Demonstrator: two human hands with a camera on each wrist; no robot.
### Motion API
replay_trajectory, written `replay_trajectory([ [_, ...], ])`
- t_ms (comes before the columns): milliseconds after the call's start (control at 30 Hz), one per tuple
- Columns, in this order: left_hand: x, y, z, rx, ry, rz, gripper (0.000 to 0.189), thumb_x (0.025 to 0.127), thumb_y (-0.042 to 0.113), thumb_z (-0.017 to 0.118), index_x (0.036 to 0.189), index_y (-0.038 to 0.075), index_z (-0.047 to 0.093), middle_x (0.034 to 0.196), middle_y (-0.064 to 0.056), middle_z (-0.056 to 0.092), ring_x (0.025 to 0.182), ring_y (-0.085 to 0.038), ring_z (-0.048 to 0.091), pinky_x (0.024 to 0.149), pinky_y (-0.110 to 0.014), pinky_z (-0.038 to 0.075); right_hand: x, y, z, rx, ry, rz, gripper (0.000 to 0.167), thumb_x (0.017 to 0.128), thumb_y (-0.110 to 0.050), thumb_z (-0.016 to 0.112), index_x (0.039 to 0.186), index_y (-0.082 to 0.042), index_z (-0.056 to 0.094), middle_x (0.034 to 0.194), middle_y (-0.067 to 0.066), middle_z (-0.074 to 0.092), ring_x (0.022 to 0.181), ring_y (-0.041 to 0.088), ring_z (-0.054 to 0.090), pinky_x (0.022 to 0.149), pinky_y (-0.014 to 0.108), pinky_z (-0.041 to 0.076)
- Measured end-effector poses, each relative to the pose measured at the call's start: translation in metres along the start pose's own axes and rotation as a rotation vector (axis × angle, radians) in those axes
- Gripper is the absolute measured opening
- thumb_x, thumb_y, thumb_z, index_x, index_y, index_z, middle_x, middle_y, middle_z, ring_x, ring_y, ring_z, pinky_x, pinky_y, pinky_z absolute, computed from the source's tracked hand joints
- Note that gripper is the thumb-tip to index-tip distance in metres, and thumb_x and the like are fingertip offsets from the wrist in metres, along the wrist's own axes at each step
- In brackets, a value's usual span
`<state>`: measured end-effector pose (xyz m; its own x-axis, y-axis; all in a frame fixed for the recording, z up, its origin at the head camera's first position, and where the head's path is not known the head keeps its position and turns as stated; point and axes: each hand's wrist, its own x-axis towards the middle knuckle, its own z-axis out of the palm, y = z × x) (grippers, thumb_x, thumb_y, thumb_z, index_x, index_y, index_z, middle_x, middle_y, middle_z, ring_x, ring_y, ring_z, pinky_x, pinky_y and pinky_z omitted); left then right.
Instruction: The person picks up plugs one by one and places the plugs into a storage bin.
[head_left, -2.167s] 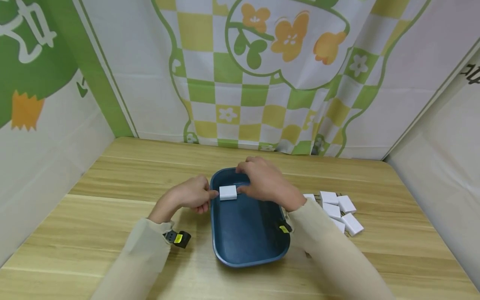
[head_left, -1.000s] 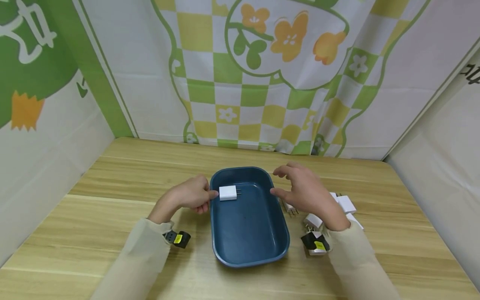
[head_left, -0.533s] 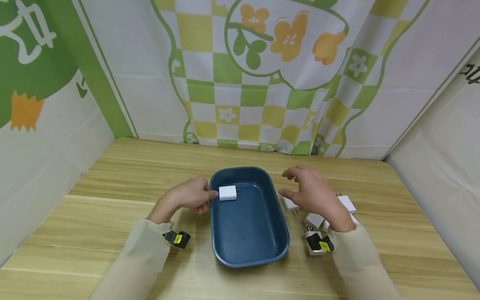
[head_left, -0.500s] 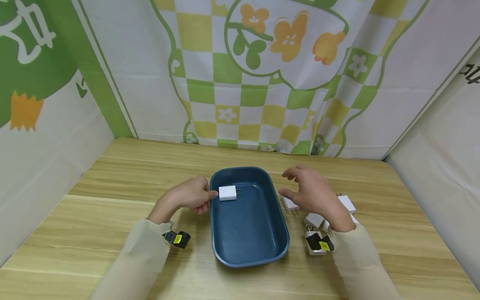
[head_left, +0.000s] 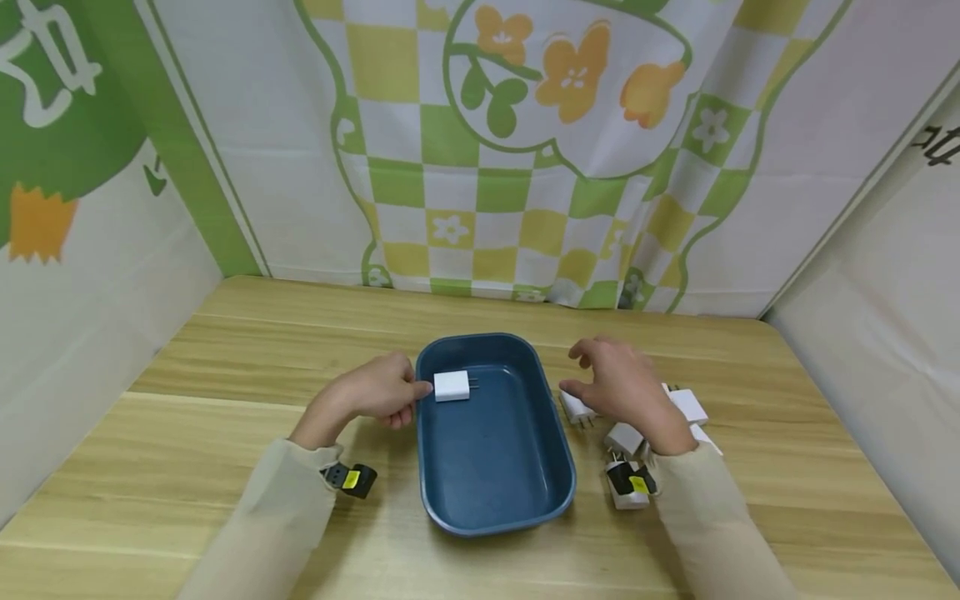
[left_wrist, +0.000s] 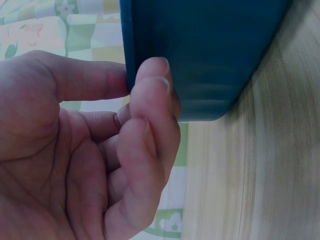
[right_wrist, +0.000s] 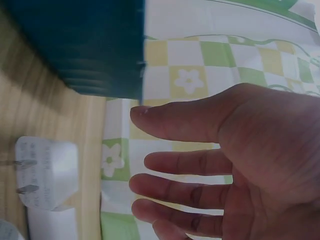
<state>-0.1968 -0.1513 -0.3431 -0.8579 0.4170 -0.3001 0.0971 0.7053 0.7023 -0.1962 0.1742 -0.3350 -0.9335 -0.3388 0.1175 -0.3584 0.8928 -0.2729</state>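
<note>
A deep blue rectangular tray (head_left: 491,467) stands on the table, one white plug-in charger (head_left: 452,386) lying in its far left corner with the prongs toward the right. My left hand (head_left: 381,387) pinches the tray's left wall, thumb at the inner side of the rim and curled fingers against the outside, as the left wrist view shows. Just right of the tray hovers my right hand (head_left: 622,387), fingers spread and nothing held. Below it lies a white charger (head_left: 576,408); the right wrist view shows a charger (right_wrist: 47,172) on the table, apart from the fingers.
Several more white chargers, such as one (head_left: 687,406) at the back and one (head_left: 628,490) near the wrist strap, lie loose right of the tray, partly hidden by the right arm. A patterned curtain (head_left: 498,196) hangs behind the wooden table (head_left: 247,367).
My right hand has left the charger inside the tray and moved right, out over the loose chargers. The left hand keeps its hold on the rim. The head view has shifted slightly.
</note>
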Motion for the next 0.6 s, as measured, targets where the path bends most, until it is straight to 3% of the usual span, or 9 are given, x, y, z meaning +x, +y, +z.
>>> replay_trajectory([
  [233,0.000,0.001,-0.001,0.000,0.003,-0.006,0.044,0.105,0.014,0.054,0.067,-0.002,0.067,0.056,-0.004,0.060,0.048,-0.013,0.057,0.051,-0.028,0.047,0.006,0.003,0.012,-0.074,-0.070,0.064,0.040,0.087,-0.030,0.080,0.115,-0.002,0.071,0.101,0.013,0.071,0.088,0.030,0.067,0.070,0.048,0.054],
  [467,-0.001,0.001,-0.001,0.000,-0.003,0.001,0.045,0.105,0.013,0.053,0.066,-0.003,0.067,0.055,-0.003,0.059,0.048,-0.013,0.056,0.051,-0.028,0.048,0.009,0.007,0.024,-0.116,-0.096,0.095,0.039,0.085,-0.033,0.081,0.109,-0.004,0.074,0.108,0.014,0.073,0.093,0.035,0.068,0.074,0.050,0.054],
  [600,0.000,0.002,-0.001,0.000,-0.004,0.001,0.044,0.105,0.013,0.053,0.066,-0.004,0.067,0.055,-0.003,0.059,0.048,-0.013,0.056,0.051,-0.028,0.048,0.009,0.008,0.027,-0.124,-0.110,0.120,0.028,0.083,-0.033,0.083,0.090,-0.008,0.073,0.087,0.008,0.069,0.077,0.028,0.064,0.062,0.045,0.050],
])
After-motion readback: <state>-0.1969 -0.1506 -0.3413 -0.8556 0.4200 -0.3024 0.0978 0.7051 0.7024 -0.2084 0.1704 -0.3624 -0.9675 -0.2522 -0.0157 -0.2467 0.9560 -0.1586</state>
